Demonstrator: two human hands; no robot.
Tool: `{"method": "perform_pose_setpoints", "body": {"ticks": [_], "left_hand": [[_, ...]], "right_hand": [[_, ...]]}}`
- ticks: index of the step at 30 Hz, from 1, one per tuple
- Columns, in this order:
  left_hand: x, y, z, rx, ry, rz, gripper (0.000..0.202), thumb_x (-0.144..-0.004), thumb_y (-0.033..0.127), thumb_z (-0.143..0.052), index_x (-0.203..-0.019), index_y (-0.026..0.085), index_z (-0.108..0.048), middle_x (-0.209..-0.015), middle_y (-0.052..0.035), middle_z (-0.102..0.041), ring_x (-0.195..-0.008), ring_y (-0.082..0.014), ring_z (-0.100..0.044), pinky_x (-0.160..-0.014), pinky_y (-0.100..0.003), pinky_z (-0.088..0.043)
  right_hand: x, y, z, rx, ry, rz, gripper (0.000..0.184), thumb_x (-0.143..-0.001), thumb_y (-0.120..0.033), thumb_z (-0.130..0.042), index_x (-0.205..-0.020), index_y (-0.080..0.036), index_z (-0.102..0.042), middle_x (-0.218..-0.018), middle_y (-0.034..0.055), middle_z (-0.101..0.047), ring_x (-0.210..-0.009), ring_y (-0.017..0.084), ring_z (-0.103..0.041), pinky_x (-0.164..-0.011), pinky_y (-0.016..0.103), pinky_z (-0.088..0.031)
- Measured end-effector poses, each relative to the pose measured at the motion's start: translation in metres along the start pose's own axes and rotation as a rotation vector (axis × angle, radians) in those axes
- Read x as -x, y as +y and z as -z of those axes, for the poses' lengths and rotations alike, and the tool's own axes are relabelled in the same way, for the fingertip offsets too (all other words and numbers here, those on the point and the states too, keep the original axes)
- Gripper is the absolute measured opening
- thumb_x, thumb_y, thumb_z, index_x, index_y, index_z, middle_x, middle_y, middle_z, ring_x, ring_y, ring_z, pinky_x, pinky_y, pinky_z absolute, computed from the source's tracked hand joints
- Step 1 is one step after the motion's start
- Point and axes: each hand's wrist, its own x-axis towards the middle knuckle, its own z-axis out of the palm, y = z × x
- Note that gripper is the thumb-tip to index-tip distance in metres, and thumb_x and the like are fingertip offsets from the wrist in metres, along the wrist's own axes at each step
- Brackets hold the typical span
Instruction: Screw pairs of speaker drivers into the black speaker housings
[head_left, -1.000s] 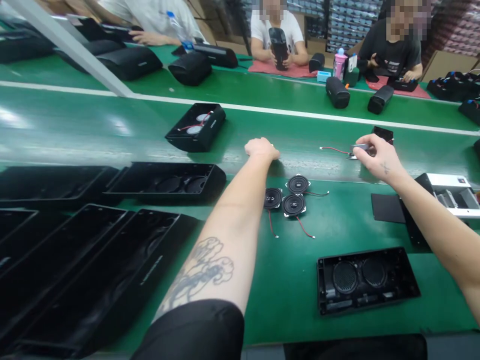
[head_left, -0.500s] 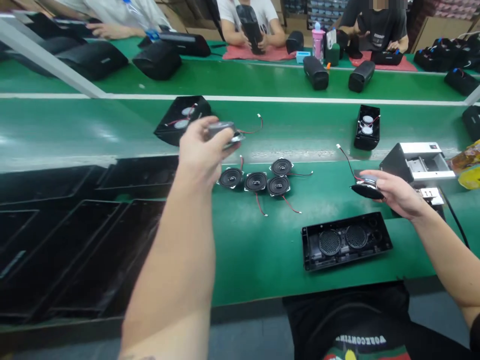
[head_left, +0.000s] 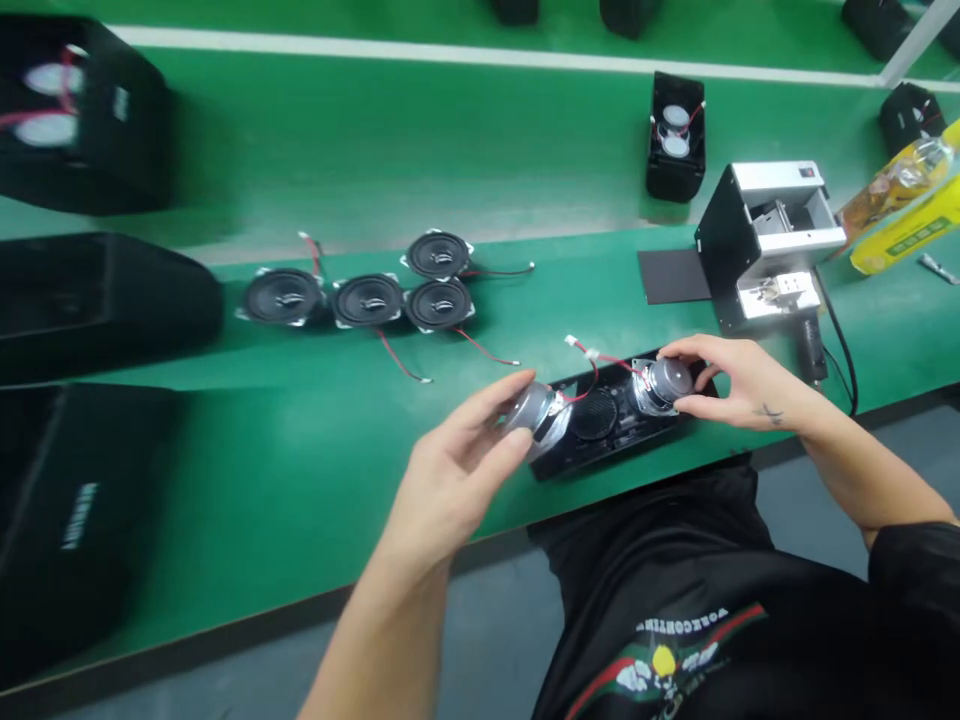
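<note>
A black speaker housing (head_left: 600,425) lies near the front edge of the green bench, grilles facing up. My left hand (head_left: 457,465) pinches a round speaker driver (head_left: 534,408) with a silver magnet and holds it over the housing's left end. My right hand (head_left: 731,380) grips a second driver (head_left: 664,385) at the housing's right end. Red wires with white plugs (head_left: 592,356) run from both drivers above the housing.
Several loose drivers (head_left: 367,298) with red wires lie in a group behind. Black housings (head_left: 82,300) stack at the left. A silver-and-black machine (head_left: 772,240) with a cable stands at the right, beside a yellow packet (head_left: 904,205). Another housing with drivers (head_left: 675,135) sits on the conveyor belt.
Both hands came down and together onto the housing, each carrying its driver. The view dropped toward the front edge, and the people across the line went out of sight.
</note>
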Motion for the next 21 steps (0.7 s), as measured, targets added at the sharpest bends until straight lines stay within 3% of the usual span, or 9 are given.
{"method": "perform_pose_setpoints", "body": {"ticks": [3,5,8,11,15,21], "left_hand": [[0.004,0.004,-0.005,-0.513,-0.108,-0.338,0.049,-0.097,0.045,-0.081,-0.141,0.026,-0.079,-0.139,-0.0096,-0.083,-0.123,-0.0315,-0.078,-0.11,-0.046,-0.064],[0.005,0.009,-0.009,-0.801,-0.199,-0.557,0.043,-0.105,0.037,-0.068,-0.143,0.02,-0.076,-0.138,-0.0124,-0.083,-0.123,-0.0324,-0.079,-0.109,-0.048,-0.065],[0.004,0.019,-0.013,-1.029,-0.31,-0.685,0.041,-0.109,0.029,-0.058,-0.144,0.013,-0.072,-0.136,-0.0169,-0.083,-0.123,-0.0336,-0.081,-0.104,-0.047,-0.067],[0.002,0.033,-0.018,-1.178,-0.345,-0.638,0.042,-0.111,0.032,-0.056,-0.145,0.014,-0.072,-0.139,-0.0189,-0.082,-0.121,-0.0377,-0.081,-0.098,-0.051,-0.068],[-0.003,0.045,-0.029,-1.337,-0.338,-0.481,0.042,-0.108,0.035,-0.058,-0.141,0.017,-0.076,-0.133,-0.018,-0.084,-0.114,-0.0406,-0.082,-0.086,-0.051,-0.067],[-0.012,0.025,-0.034,-1.212,-0.341,-0.391,0.035,-0.099,0.045,-0.071,-0.123,0.024,-0.083,-0.116,-0.0161,-0.086,-0.104,-0.0445,-0.081,-0.077,-0.047,-0.06]], "right_hand": [[0.001,0.009,-0.006,0.355,-0.023,0.234,0.051,-0.1,-0.029,-0.078,-0.148,-0.014,-0.072,-0.144,0.0183,-0.079,-0.117,0.03,-0.081,-0.107,0.049,-0.07],[0.001,0.013,-0.009,0.485,-0.038,0.327,0.05,-0.104,-0.028,-0.075,-0.151,-0.012,-0.069,-0.148,0.0189,-0.078,-0.133,0.033,-0.077,-0.113,0.049,-0.066],[0.0,0.013,-0.013,0.629,-0.079,0.372,0.05,-0.111,-0.032,-0.07,-0.156,-0.013,-0.065,-0.153,0.0171,-0.076,-0.134,0.032,-0.076,-0.1,0.044,-0.061],[-0.004,0.01,-0.012,0.746,-0.149,0.364,0.048,-0.114,-0.034,-0.067,-0.158,-0.013,-0.062,-0.156,0.0169,-0.075,-0.129,0.033,-0.077,-0.09,0.044,-0.048],[-0.012,0.011,-0.008,0.772,-0.217,0.367,0.049,-0.112,-0.036,-0.073,-0.155,-0.014,-0.065,-0.152,0.0158,-0.077,-0.121,0.032,-0.077,-0.09,0.042,-0.036],[-0.018,0.018,-0.008,0.742,-0.219,0.408,0.046,-0.116,-0.04,-0.066,-0.156,-0.017,-0.065,-0.151,0.0128,-0.079,-0.117,0.028,-0.075,-0.088,0.041,-0.028]]}}
